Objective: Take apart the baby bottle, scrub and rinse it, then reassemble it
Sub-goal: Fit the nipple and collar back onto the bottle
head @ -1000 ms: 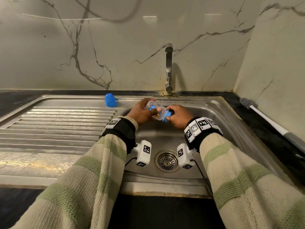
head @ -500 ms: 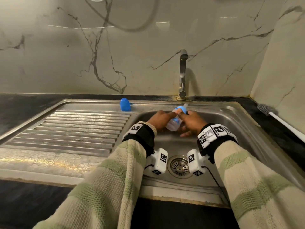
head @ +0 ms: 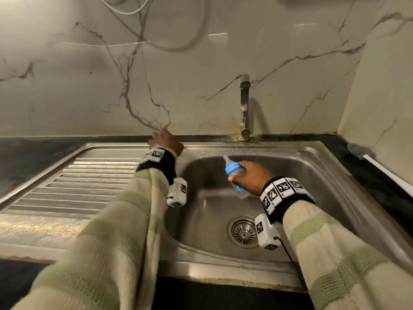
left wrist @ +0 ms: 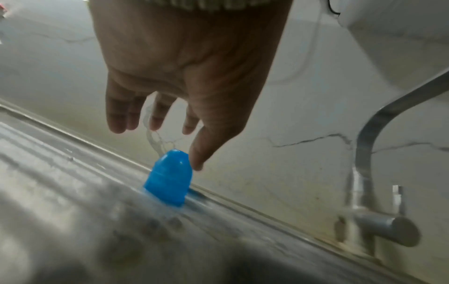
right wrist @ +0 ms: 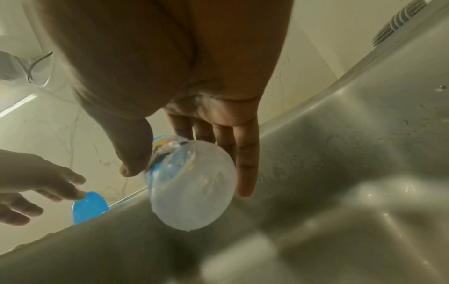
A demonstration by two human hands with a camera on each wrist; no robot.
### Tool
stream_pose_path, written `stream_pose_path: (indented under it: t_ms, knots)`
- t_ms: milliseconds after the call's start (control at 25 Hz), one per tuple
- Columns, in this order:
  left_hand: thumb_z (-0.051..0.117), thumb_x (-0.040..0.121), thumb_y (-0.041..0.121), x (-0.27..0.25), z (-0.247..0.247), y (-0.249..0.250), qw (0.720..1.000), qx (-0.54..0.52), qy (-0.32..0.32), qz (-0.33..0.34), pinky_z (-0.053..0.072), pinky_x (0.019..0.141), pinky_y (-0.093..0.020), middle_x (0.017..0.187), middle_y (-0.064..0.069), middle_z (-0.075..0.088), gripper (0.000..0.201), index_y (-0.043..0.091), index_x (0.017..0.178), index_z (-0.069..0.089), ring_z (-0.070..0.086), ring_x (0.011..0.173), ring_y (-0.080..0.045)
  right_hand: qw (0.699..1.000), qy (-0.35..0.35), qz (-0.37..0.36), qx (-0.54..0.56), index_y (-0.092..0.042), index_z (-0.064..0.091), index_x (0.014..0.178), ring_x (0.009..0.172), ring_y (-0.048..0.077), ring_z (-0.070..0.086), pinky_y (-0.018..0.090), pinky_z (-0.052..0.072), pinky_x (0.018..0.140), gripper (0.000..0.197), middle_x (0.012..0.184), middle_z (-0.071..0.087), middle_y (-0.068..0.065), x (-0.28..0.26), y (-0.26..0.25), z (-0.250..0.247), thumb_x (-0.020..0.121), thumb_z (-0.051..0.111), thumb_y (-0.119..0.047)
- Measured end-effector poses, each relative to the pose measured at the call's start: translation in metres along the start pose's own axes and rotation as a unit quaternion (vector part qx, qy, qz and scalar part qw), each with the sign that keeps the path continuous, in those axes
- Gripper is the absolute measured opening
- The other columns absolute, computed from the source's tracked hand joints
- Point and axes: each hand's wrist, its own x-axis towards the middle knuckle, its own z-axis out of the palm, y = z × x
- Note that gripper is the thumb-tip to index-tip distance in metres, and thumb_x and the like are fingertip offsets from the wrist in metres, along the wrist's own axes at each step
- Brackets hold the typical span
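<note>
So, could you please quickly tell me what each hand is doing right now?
Left hand: open, fingers spread just above the blue cap, not gripping it.
Right hand: holds the baby bottle over the sink.

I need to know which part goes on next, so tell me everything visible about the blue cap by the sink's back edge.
The blue cap is a small dome of smooth, glossy blue plastic. It stands upright, open end down, on the steel sink rim beside the wall. The left hand reaches over it with straight fingers, the thumb tip at the dome's side. Whether they touch is unclear. No grip has closed on it.
</note>
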Motion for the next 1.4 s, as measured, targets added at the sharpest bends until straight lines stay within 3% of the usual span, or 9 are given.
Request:
stream_pose_path:
  t_ms: [80,240,400,600,760,920,1000,1120,1400]
  knots:
    - [0.067,0.086,0.037,0.030,0.000,-0.010,0.997,0.068,-0.040,0.003,0.045,0.101,-0.045,0.135,-0.019,0.052,0.057,0.009,0.134,0.052,0.053,0.122,-0.040,1.000,-0.007,0.001,0.014,-0.018,0.055,0.122,0.095,0.019,0.062,0.031,0.048,0.082,0.046,0.112,0.063,0.003,0.003,0.002,0.002,0.085,0.069,-0.041]
    - [0.077,0.078,0.039,0.065,-0.002,-0.013,0.978,0.157,-0.128,0.044,0.050,0.079,-0.034,0.095,-0.008,0.064,0.043,0.010,0.108,0.069,0.061,0.085,-0.028,0.999,-0.018,-0.003,0.039,-0.017,0.054,0.126,0.096,0.019,0.061,0.029,0.047,0.081,0.048,0.114,0.062,0.004,0.003,0.002,0.001,0.084,0.071,-0.035]
    - [0.074,0.069,0.039,0.062,-0.012,0.009,0.979,0.160,-0.109,0.067,0.050,0.073,-0.033,0.098,-0.013,0.071,0.033,0.011,0.082,0.062,0.062,0.077,-0.030,0.999,-0.015,-0.004,0.042,-0.018,0.054,0.127,0.098,0.019,0.062,0.031,0.049,0.083,0.051,0.116,0.062,0.003,0.003,0.005,-0.002,0.083,0.072,-0.036]
    - [0.065,0.087,0.024,-0.039,-0.052,0.079,0.979,-0.145,-0.011,0.145,0.048,0.095,-0.031,0.123,-0.014,0.067,0.037,0.012,0.122,0.068,0.061,0.115,-0.032,0.999,0.014,0.012,0.043,-0.018,0.057,0.122,0.096,0.020,0.061,0.034,0.051,0.086,0.048,0.112,0.063,0.003,-0.003,0.000,-0.013,0.081,0.072,-0.037]
    - [0.065,0.086,0.031,-0.096,0.001,0.078,0.933,-0.346,-0.044,0.093,0.059,0.088,-0.042,0.113,-0.010,0.072,0.037,0.015,0.119,0.069,0.070,0.096,-0.028,0.997,0.053,0.024,0.053,-0.015,0.067,0.106,0.089,0.023,0.066,0.043,0.055,0.086,0.039,0.100,0.070,0.006,-0.019,0.002,-0.026,0.073,0.077,-0.033]
    - [0.061,0.091,0.019,-0.113,0.031,0.072,0.872,-0.473,-0.130,-0.009,0.062,0.074,-0.046,0.112,-0.021,0.068,0.016,0.011,0.104,0.066,0.068,0.084,-0.028,0.998,0.049,0.008,0.032,-0.010,0.067,0.104,0.090,0.024,0.065,0.043,0.054,0.087,0.037,0.097,0.069,0.007,-0.032,0.007,-0.031,0.072,0.081,-0.023]
    - [0.059,0.094,0.013,-0.111,0.037,0.072,0.853,-0.491,-0.176,-0.020,0.061,0.065,-0.039,0.117,-0.024,0.062,0.019,0.005,0.111,0.062,0.067,0.086,-0.031,0.998,0.046,-0.005,0.034,-0.012,0.067,0.106,0.091,0.022,0.065,0.041,0.054,0.087,0.040,0.099,0.069,0.006,-0.028,0.010,-0.031,0.071,0.082,-0.021]
    - [0.060,0.095,0.016,-0.099,0.047,0.067,0.829,-0.528,-0.180,-0.038,0.061,0.070,-0.033,0.129,-0.024,0.060,0.037,-0.002,0.128,0.056,0.067,0.100,-0.035,0.998,0.049,-0.020,0.023,-0.015,0.069,0.107,0.089,0.020,0.065,0.037,0.054,0.084,0.041,0.098,0.070,0.003,-0.017,0.015,-0.029,0.069,0.083,-0.022]
    - [0.059,0.093,0.015,-0.100,0.070,0.062,0.826,-0.513,-0.229,-0.048,0.062,0.073,-0.039,0.126,-0.022,0.064,0.036,0.000,0.125,0.059,0.069,0.097,-0.031,0.998,0.030,-0.039,0.039,-0.021,0.072,0.102,0.081,0.015,0.066,0.032,0.055,0.075,0.033,0.088,0.071,-0.002,-0.003,0.013,-0.016,0.070,0.081,-0.024]
